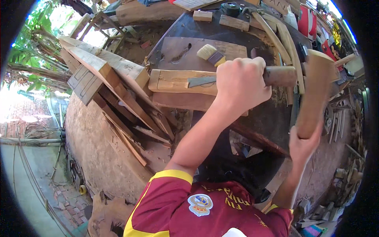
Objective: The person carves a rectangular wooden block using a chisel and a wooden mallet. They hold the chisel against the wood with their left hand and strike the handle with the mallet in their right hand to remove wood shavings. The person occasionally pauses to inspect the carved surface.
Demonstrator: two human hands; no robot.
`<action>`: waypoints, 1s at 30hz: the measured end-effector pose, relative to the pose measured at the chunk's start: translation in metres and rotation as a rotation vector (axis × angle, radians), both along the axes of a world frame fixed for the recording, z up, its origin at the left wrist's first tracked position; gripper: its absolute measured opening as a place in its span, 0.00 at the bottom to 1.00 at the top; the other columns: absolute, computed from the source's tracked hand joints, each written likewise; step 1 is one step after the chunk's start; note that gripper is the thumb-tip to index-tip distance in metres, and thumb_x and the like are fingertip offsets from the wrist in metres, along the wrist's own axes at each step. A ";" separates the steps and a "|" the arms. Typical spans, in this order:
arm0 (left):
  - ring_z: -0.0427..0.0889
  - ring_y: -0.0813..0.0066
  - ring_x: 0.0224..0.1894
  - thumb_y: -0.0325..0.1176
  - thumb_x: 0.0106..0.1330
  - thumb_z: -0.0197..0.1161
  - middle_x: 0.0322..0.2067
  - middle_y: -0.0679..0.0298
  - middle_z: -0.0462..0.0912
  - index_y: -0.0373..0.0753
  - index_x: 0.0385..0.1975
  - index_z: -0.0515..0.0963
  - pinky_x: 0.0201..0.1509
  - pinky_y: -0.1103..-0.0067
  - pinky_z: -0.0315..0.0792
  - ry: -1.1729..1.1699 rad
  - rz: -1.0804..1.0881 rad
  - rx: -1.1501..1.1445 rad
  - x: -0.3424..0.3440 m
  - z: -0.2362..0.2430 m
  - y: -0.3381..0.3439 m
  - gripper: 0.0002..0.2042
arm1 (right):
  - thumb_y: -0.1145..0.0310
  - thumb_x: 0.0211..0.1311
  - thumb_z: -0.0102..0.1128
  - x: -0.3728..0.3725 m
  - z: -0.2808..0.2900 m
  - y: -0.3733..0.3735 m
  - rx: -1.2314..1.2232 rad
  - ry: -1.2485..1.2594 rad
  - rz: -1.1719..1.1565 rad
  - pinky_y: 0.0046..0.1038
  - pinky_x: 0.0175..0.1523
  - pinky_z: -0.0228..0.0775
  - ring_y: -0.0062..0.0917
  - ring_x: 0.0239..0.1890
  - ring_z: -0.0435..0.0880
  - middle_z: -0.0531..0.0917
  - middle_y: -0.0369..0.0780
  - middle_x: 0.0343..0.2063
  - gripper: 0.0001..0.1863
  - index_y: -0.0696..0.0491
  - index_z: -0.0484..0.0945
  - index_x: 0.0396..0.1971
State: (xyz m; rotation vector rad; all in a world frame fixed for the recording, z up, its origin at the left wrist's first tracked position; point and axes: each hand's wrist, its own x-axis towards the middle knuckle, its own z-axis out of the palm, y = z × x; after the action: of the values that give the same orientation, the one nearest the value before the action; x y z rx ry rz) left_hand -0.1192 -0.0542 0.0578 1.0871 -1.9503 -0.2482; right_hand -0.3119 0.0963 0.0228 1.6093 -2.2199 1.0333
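Observation:
My left hand (242, 85) is closed on a chisel with a round handle (282, 75) and a flat metal blade (199, 82). The blade lies along a light timber piece (166, 81) on a worn board (177, 100). My right hand (304, 140) grips a thick wooden mallet (316, 87), held upright to the right of the chisel and slightly blurred by motion. A paintbrush (209, 53) lies just behind the timber.
Long beams (114, 79) lean at the left of the dark bench (185, 27). Curved wood strips (268, 29), blocks (233, 23) and a black tape-measure-like object (231, 8) sit at the back. Scrap wood (335, 197) piles at the lower right.

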 end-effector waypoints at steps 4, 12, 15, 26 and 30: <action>0.78 0.57 0.22 0.36 0.36 0.64 0.15 0.57 0.76 0.41 0.15 0.74 0.26 0.69 0.72 -0.055 -0.007 0.025 -0.005 -0.001 0.000 0.09 | 0.75 0.46 0.63 -0.019 0.007 0.008 -0.533 -0.777 -0.112 0.37 0.56 0.63 0.38 0.50 0.72 0.72 0.48 0.47 0.34 0.60 0.61 0.56; 0.79 0.58 0.23 0.37 0.36 0.64 0.17 0.58 0.78 0.41 0.16 0.73 0.27 0.69 0.73 -0.151 0.000 0.070 -0.006 -0.008 0.001 0.09 | 0.70 0.39 0.69 0.012 -0.017 0.003 0.044 0.060 0.013 0.38 0.57 0.62 0.40 0.52 0.72 0.72 0.53 0.50 0.42 0.66 0.60 0.56; 0.80 0.59 0.24 0.37 0.36 0.65 0.19 0.58 0.79 0.41 0.17 0.74 0.28 0.69 0.73 -0.154 0.004 0.070 -0.008 -0.009 0.001 0.10 | 0.70 0.40 0.69 -0.004 -0.007 0.011 -0.159 -0.089 -0.127 0.39 0.57 0.62 0.41 0.53 0.72 0.70 0.54 0.52 0.43 0.65 0.57 0.58; 0.80 0.59 0.24 0.37 0.38 0.64 0.19 0.58 0.79 0.40 0.17 0.75 0.29 0.69 0.74 -0.266 0.019 0.109 -0.011 -0.021 -0.007 0.09 | 0.72 0.41 0.68 0.018 -0.007 0.002 0.037 -0.052 0.044 0.36 0.57 0.62 0.40 0.52 0.73 0.70 0.51 0.52 0.38 0.63 0.62 0.56; 0.81 0.59 0.24 0.38 0.38 0.65 0.19 0.58 0.79 0.40 0.18 0.75 0.28 0.69 0.73 -0.227 -0.010 0.090 -0.008 -0.015 -0.003 0.10 | 0.71 0.39 0.69 0.003 -0.008 0.010 -0.237 -0.192 -0.148 0.34 0.55 0.64 0.36 0.52 0.72 0.70 0.51 0.51 0.39 0.64 0.62 0.55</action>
State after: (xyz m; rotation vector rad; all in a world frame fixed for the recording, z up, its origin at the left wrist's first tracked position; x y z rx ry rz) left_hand -0.1270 -0.0568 0.0424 1.2078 -2.1635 -0.2283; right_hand -0.3084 0.1068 0.0153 1.2753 -2.1938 1.3974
